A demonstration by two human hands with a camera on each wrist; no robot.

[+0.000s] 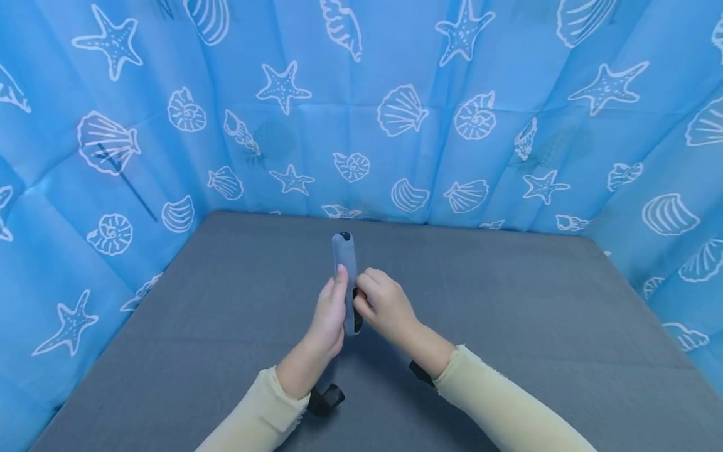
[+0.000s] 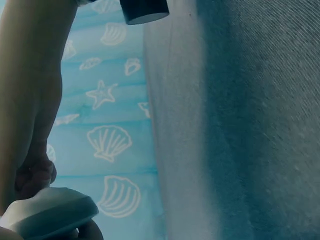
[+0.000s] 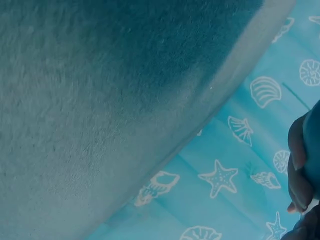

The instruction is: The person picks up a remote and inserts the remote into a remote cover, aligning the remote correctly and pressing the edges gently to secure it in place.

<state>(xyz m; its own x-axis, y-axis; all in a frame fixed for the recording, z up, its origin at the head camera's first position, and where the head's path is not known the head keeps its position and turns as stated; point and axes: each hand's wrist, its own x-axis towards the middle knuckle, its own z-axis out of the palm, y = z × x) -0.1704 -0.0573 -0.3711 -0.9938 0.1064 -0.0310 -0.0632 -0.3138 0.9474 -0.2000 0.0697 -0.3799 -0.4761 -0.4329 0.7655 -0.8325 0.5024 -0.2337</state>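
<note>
A long, narrow blue-grey object (image 1: 345,251) with rounded ends is held up above the table; its exact kind cannot be told. Black patches show at its top end and along its lower right side. My left hand (image 1: 329,311) grips it from the left, thumb along its near face. Against the black part on the right side, my right hand (image 1: 386,304) has its fingers curled and pinches there; the fingertips are partly hidden. In the left wrist view the object (image 2: 52,212) appears as a pale, smooth-edged slab. Only part of it (image 3: 313,150) enters the right wrist view, beside dark fingers.
Below lies a grey cloth-covered table (image 1: 508,301). A blue curtain (image 1: 316,138) with white shells and starfish hangs round the back and sides. Black wrist-worn devices (image 1: 326,400) show under the cream sleeves (image 1: 503,398).
</note>
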